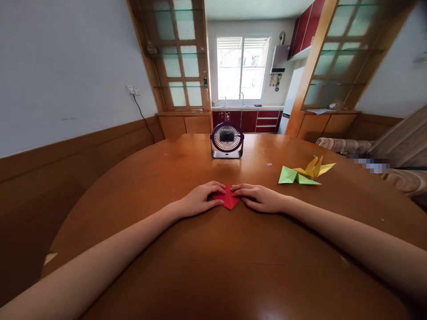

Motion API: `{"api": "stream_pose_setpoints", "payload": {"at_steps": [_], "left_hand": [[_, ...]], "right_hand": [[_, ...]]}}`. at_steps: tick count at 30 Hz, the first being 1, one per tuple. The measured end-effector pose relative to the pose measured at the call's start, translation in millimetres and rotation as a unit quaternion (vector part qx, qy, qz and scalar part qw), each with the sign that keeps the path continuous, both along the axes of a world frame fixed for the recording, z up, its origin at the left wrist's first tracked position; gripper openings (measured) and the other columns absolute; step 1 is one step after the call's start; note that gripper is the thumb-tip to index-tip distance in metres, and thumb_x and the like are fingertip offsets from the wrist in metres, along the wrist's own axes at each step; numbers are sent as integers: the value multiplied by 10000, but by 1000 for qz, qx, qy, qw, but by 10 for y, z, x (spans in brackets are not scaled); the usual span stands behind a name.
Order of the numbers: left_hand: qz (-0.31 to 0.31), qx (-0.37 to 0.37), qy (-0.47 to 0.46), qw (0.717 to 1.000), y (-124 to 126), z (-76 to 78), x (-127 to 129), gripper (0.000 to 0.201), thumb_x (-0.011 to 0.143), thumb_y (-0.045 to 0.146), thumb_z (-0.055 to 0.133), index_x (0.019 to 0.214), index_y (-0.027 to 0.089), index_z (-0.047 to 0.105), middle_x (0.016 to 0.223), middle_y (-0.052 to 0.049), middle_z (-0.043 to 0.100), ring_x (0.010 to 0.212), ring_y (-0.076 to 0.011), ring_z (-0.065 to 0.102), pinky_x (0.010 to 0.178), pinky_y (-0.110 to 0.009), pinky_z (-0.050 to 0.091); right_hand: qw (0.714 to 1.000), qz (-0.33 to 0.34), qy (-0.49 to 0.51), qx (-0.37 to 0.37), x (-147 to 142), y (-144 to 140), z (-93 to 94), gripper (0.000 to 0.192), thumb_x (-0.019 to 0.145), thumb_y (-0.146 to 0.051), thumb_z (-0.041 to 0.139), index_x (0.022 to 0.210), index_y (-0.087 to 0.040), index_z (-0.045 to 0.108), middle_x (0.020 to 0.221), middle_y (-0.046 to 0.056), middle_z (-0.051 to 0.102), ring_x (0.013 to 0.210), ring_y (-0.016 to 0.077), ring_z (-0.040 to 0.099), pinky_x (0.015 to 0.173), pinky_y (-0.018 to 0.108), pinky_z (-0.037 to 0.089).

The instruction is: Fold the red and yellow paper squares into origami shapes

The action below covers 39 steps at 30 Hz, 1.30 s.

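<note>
Head view: one red folded paper (231, 202) lies flat on the table (187, 266), well in from the left and right edges, between two hands. Both forearms slant inward from the lower corners of the view, palms down, fingers bent. The left hand (203, 199) has its fingertips and thumb, set apart, on the paper's left side; the right hand (262, 198) lays its fingers on the right side, thumb near the lower edge. Whether either pinches the paper, I cannot tell. Toward the table's right edge sit one yellow origami crane (312, 169) and green folded paper (287, 176), one piece or two being unclear. One purple-rimmed desk fan (227, 137) stands upright near the far edge.
</note>
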<state>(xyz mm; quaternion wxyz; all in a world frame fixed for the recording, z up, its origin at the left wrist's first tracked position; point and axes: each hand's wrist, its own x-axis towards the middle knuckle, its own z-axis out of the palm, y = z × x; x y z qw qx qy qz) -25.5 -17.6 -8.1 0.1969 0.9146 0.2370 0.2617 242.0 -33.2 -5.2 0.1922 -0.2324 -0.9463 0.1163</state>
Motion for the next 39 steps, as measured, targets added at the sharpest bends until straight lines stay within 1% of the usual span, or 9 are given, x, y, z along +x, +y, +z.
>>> {"api": "stream_pose_setpoints", "payload": {"at_steps": [5,8,10,12,14,18,24,32,39], "left_hand": [[12,-11,45,999,1,4,11,414,927,353,552,1303,181,553,1383,-130,529,1282,-239,495,1106,-458,354],[5,-5,64,998,24,-15,5,410,932,351,540,1313,201,556,1427,-120,490,1347,-250,425,1156,-504,252],[2,6,64,998,31,-29,1,402,929,341,547,1307,208,565,1442,-116,473,1369,-254,394,1161,-511,235],[-4,23,45,999,23,-37,2,357,926,315,552,1265,215,601,1407,-106,511,1327,-240,447,1143,-486,285],[-20,40,17,999,3,-38,6,283,929,277,545,1184,224,655,1296,-89,596,1214,-208,543,1079,-424,389],[-57,74,-16,995,-44,-28,13,232,929,205,521,1053,228,715,1098,-67,676,1019,-167,622,911,-313,502],[-99,121,-5,988,-75,-21,9,303,903,123,493,1066,238,721,1066,-64,692,987,-171,635,888,-309,507],[-97,77,11,992,-67,8,-8,293,858,123,525,1007,238,750,1028,-78,685,996,-191,635,914,-345,506],[-107,68,18,992,-60,56,-15,333,810,74,528,1011,213,754,1042,-93,684,985,-193,635,903,-342,506]], "right_hand": [[1000,5,-5,18,-9,16,-4,377,889,-90,447,1240,-139,576,1320,153,544,1243,221,522,1044,420,445],[998,19,-8,66,-12,32,-14,356,881,-95,458,1202,-145,602,1279,151,552,1232,235,504,1040,450,435],[994,22,-14,103,-12,33,-17,351,875,-105,465,1188,-149,616,1214,151,571,1165,242,526,997,461,457],[990,23,-24,135,-13,23,-15,363,871,-111,460,1193,-154,620,1136,145,593,1064,239,556,930,452,487],[986,37,-35,159,-17,4,-8,385,869,-110,446,1211,-164,614,1083,133,612,993,233,568,884,439,497],[981,86,-29,173,-32,-39,8,405,874,-114,433,1237,-187,597,1094,115,635,1000,221,572,877,406,490],[983,102,-42,147,-41,-80,42,410,870,-142,433,1240,-188,605,1130,115,632,1013,221,574,888,394,483],[984,97,-71,134,-35,-113,82,421,888,-158,428,1278,-181,583,1139,122,624,1017,226,566,903,388,472],[982,80,-88,145,-22,-143,90,450,874,-156,431,1301,-190,570,1118,119,612,954,218,567,863,372,468]]}}
